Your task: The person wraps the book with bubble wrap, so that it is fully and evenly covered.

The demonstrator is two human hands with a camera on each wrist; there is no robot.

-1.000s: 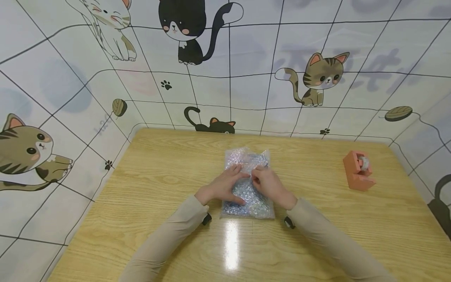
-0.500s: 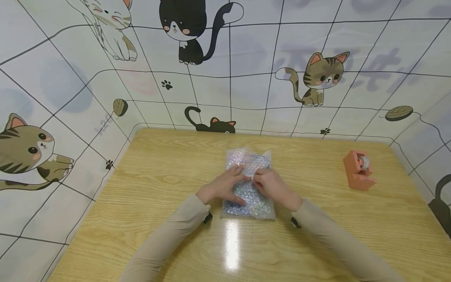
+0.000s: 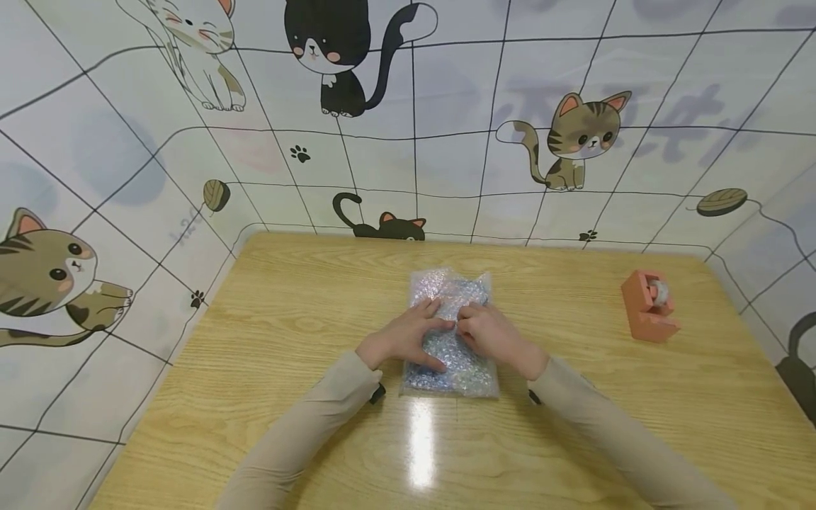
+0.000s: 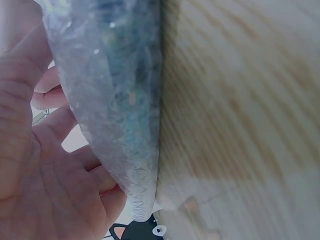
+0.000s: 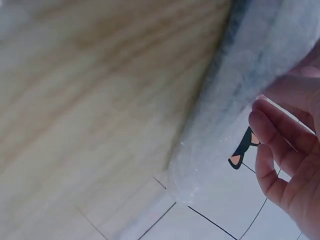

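Note:
A bubble-wrap package point(image 3: 449, 379), silvery clear with bluish contents blurred inside, lies flat on the wooden table. My left hand point(image 3: 406, 336) rests on its left half, fingers spread and thumb apart. On the upper right of the package, my right hand point(image 3: 496, 338) has its fingers curled and pinches the wrap near the middle; the exact bit between the fingertips is hidden. In the left wrist view the wrap point(image 4: 115, 105) bulges beside the left palm point(image 4: 55, 175). In the right wrist view the curled right fingers point(image 5: 272, 130) are by the package's side point(image 5: 240, 95).
A coral-coloured tape dispenser point(image 3: 649, 312) with a roll in it stands at the right of the table point(image 3: 306, 304). Cat-patterned cloth point(image 3: 459, 163) hangs behind and at both sides of the table.
My right hand has shifted very slightly to the right, its fingers drawn closer together on the wrap. The left hand and the package stay almost in place.

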